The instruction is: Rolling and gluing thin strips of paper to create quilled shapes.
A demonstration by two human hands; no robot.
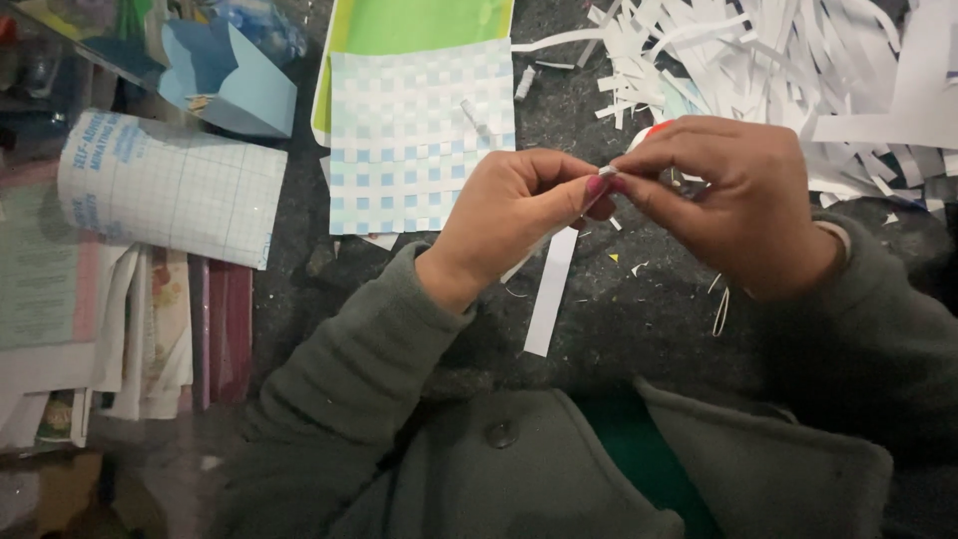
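We see two hands meeting in the middle, over a dark table (639, 299). The left hand (514, 215) and the right hand (738, 205) touch at the fingertips. Together they pinch the top end of a white paper strip (552, 289). The left thumb and fingers are pressed tight on it, and the right thumb and first finger squeeze the same spot from the other side. The strip hangs down from the pinch, below the left hand, and its lower end lies on the table near the grey-green sleeve (339, 379).

Just above the left hand lies a woven paper mat (419, 130) made of white and light blue squares. It rests partly on a green sheet (419, 22). Above the right hand, and off to its far side, sits a big messy pile of white paper strips (788, 60). A bit of something red (659, 128) peeks out just behind the right hand's fingers; we cannot tell what it is.

Far out past the left hand lies a white roll with a grid pattern (170, 185). Above the roll is a folded blue paper shape (235, 75). Below the roll sits a stack of papers and sheets (130, 329).
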